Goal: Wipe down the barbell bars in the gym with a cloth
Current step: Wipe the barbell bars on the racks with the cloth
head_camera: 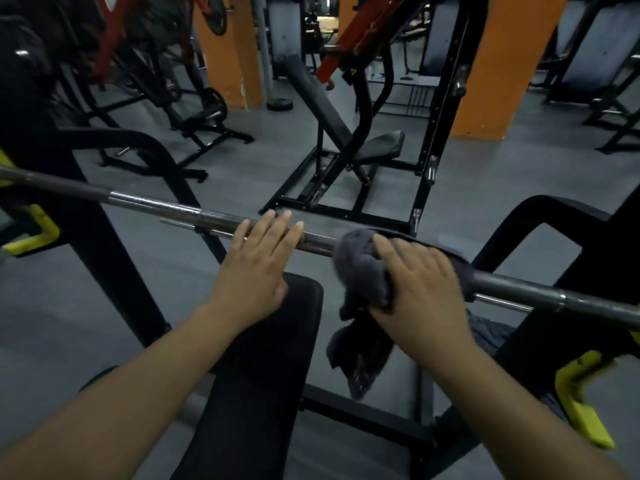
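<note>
**Grey cloth pressed on the barbell bar above the bench**

The barbell bar [194,213] crosses the whole view, from the left edge down to the right edge, and lies over a black bench pad [263,358]. The dark grey cloth [360,271] is bunched on the bar a little right of the middle, and one loose end hangs down below the bar. The right hand [422,282] lies on top of the cloth with curled fingers and grips it against the bar. The left hand [256,268] is just beside the cloth, on its left; the fingers are straight and rest flat across the bare metal, holding nothing. This part of the bar is shiny (farther left and right it looks more dull). A yellow rack hook [581,403] stands near on the right, and another yellow hook [31,233] at the left edge. Far behind the bar there is a black incline bench [346,133] on the grey floor [242,168], and an orange pillar [228,46].
</note>
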Demonstrator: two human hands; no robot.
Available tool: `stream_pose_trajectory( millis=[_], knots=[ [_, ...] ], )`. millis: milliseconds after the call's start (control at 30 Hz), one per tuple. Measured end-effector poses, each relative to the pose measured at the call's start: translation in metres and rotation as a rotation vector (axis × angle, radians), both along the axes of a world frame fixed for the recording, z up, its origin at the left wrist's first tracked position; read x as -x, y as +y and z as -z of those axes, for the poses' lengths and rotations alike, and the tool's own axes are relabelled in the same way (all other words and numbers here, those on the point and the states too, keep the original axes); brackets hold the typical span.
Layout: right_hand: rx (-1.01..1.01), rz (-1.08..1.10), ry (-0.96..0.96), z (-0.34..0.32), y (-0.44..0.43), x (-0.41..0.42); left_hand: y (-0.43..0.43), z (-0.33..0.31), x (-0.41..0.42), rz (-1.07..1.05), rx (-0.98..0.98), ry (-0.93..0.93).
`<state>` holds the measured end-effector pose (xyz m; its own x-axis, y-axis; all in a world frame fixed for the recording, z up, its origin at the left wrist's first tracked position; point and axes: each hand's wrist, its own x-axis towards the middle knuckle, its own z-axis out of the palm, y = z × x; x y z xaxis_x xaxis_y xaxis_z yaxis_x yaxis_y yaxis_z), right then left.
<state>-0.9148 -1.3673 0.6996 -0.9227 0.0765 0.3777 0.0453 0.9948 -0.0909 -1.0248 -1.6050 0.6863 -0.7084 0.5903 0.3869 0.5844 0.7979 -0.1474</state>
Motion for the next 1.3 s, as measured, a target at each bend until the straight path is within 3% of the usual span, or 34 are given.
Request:
stream_pose_trajectory(
  millis=[167, 300, 400, 600, 733, 833, 1033, 1167, 1300],
  knots=[
    [0.027, 0.199, 0.06, 0.007, -0.036, 0.003, -0.019, 0.009, 0.003, -0.047, -0.09, -0.027],
    [-0.002, 0.076, 0.026, 0.0, -0.083, 0.04, -0.017, 0.015, 0.006, -0.013, -0.162, -0.053],
    [-0.02, 0.024, 0.009, 0.0, -0.072, 0.038, -0.026, 0.015, 0.016, 0.048, -0.146, -0.017],
    [0.046, 0.301, 0.075, 0.007, -0.086, 0.026, -0.056, 0.016, 0.041, -0.04, -0.121, -0.014],
    [0.001, 0.154, 0.041, 0.001, -0.136, 0.067, -0.054, 0.021, 0.043, -0.032, -0.112, -0.001],
    [-0.029, 0.09, 0.013, 0.0, -0.123, 0.061, -0.058, 0.021, 0.044, -0.017, -0.106, 0.006],
    [0.041, 0.353, 0.085, 0.012, -0.106, 0.026, -0.059, 0.021, 0.044, 0.005, -0.148, -0.001],
    [0.003, 0.17, 0.028, 0.003, -0.156, 0.071, -0.058, 0.019, 0.042, -0.003, -0.127, -0.036],
    [-0.018, 0.028, -0.006, -0.002, -0.124, 0.064, -0.061, 0.018, 0.043, 0.014, -0.132, -0.035]
  ],
)
